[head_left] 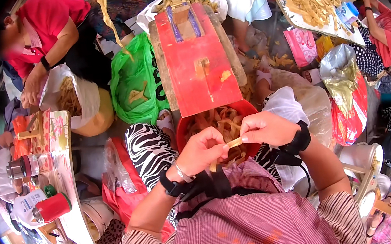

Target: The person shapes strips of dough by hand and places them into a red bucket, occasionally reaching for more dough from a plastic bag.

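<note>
Between my two hands a short, pale yellow-brown strip [234,143] is stretched, its kind not clear. My left hand [201,152] pinches one end between thumb and fingertips. The other end is pinched in my right hand [269,129], close beside it. Both are held over a red bucket [181,129] that has similar brownish strips [210,120] in it. Just beyond the bucket lies a red board [199,56] with a small wooden piece [202,67] standing on it.
A green plastic bag [132,81] and a white bag of strips [71,92] stand to the left. At far right, strips cover a table [298,16]. A side table [64,155] at left holds a red bottle [52,208]. Other people sit close around.
</note>
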Demonstrator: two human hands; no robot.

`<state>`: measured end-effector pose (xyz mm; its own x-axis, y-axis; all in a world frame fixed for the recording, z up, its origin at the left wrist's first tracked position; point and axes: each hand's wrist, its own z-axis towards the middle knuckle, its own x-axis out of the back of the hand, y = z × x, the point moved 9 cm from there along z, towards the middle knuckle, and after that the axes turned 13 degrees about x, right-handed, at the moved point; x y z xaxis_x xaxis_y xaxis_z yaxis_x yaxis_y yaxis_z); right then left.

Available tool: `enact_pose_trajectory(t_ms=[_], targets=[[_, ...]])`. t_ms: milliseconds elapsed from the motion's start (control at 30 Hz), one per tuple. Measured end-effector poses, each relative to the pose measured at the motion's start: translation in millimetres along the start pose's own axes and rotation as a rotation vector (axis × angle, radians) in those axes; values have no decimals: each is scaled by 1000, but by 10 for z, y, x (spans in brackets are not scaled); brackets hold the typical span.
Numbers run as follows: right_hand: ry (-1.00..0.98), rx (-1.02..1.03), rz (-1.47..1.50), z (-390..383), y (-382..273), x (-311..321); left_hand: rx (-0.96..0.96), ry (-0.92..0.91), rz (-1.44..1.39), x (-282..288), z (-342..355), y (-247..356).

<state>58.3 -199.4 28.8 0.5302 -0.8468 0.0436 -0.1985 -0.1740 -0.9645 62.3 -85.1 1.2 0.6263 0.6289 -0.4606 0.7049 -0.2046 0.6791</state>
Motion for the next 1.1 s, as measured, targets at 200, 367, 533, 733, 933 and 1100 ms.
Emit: enact_pose_trajectory(t_ms=[200, 367, 533, 733, 933, 1100], targets=[[-1, 175, -196, 177, -35, 202, -280, 254, 256, 365, -31, 318], [335, 221, -316, 541, 1, 695, -487, 837, 657, 685, 57, 865], [538, 240, -515, 777, 265, 936, -585, 939, 904, 837, 340, 967], [515, 79, -309, 493, 445, 871, -529, 831, 986, 535, 108, 787], [-6, -22, 71, 165, 141, -21, -845, 787, 1273, -78, -247, 781], [-58, 21, 299, -354, -351, 139, -817, 697, 1008, -73, -473, 979]])
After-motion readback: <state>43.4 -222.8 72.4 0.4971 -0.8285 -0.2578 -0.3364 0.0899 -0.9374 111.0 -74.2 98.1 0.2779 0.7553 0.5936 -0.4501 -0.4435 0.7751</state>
